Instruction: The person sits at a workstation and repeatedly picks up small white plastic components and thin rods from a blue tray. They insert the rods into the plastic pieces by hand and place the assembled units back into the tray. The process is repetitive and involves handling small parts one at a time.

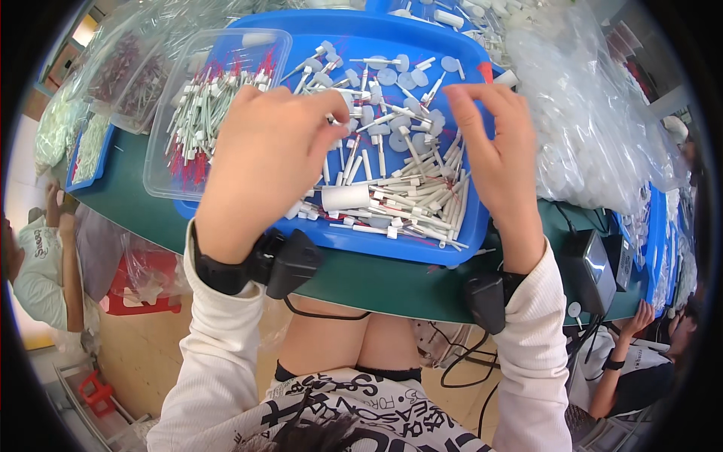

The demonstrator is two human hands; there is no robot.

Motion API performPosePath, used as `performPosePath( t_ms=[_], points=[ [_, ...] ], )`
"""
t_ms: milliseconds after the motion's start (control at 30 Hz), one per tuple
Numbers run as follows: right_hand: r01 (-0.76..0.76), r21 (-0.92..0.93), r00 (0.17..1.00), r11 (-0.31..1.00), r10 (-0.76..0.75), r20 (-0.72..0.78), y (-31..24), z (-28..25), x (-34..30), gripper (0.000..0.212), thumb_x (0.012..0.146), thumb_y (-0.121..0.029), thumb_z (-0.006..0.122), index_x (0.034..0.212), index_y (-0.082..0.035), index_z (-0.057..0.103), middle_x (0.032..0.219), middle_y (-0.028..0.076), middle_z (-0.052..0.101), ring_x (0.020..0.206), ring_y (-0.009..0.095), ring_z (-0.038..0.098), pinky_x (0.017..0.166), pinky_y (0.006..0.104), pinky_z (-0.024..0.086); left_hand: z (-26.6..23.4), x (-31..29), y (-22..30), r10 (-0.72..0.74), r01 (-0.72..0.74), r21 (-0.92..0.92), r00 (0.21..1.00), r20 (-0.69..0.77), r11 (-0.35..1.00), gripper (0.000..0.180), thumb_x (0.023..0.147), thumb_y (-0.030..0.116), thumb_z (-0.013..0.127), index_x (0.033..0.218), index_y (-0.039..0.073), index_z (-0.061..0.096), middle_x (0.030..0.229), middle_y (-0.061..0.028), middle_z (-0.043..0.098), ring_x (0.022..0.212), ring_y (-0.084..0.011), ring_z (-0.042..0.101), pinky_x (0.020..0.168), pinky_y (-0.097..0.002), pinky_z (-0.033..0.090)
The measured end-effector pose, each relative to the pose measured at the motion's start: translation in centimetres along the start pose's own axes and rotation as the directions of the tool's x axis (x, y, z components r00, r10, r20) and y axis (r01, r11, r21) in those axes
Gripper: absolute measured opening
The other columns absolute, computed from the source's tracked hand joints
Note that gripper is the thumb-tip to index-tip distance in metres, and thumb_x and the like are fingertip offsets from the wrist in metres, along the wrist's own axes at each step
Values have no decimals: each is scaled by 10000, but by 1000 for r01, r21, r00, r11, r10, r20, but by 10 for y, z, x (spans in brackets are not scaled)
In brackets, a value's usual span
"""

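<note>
Over the left part of a blue tray (354,242), my left hand (263,154) has thumb and forefinger brought together in a pinch; anything between the tips is too small to make out. My right hand (501,143) is above the tray's right side, thumb and forefinger drawn together as well, and what they hold, if anything, cannot be seen. Slim white rods with thin red wires (437,200) lie heaped in the tray, with several translucent round discs (386,77) beyond them. A white cylinder (345,197) lies near the tray's front.
A clear plastic box (160,162) of red-wired rods sits at the left. Behind my right hand is a red pointed piece (486,72). Clear plastic bags (580,113) bulge at the right, above a dark boxy device (591,267). Other people sit at both sides.
</note>
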State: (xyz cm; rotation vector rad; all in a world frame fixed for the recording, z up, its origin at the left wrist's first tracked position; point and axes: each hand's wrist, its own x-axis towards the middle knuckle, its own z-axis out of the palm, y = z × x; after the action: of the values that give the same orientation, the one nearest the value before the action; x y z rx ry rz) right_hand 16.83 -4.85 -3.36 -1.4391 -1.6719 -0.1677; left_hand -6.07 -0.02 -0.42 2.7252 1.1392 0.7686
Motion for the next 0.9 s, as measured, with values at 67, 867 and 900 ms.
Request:
performPosePath(
  t_ms=[67,867,900],
  points=[
    [-45,-72,999,996,46,4,3,-4,1,160,864,-168,636,996,-98,691,930,69,670,908,284,575,833,392,412,-11,-2,-7,10,-10,-94,1000,-10,996,49,748,84,682,794,97,692,743,-53,663,731,-254,582,721,-347,407],
    [218,-439,959,872,-109,261,32,9,11,499,818,-49,525,1311,-126,522,1373,120,511,1301,380,397,1110,556,223,-7,9,11,-25,-66,-678,992,-123,732,49,816,-53,664,848,-32,633,835,-87,669,840,-158,662,775,-259,502],
    [227,-452,957,863,-111,268,35,12,12,499,818,-60,530,1313,-123,522,1369,120,512,1302,379,396,1110,556,223,-2,9,7,12,-91,-686,993,-119,722,128,791,-98,664,891,-29,627,852,-98,664,817,-169,674,796,-270,514]
  ],
)
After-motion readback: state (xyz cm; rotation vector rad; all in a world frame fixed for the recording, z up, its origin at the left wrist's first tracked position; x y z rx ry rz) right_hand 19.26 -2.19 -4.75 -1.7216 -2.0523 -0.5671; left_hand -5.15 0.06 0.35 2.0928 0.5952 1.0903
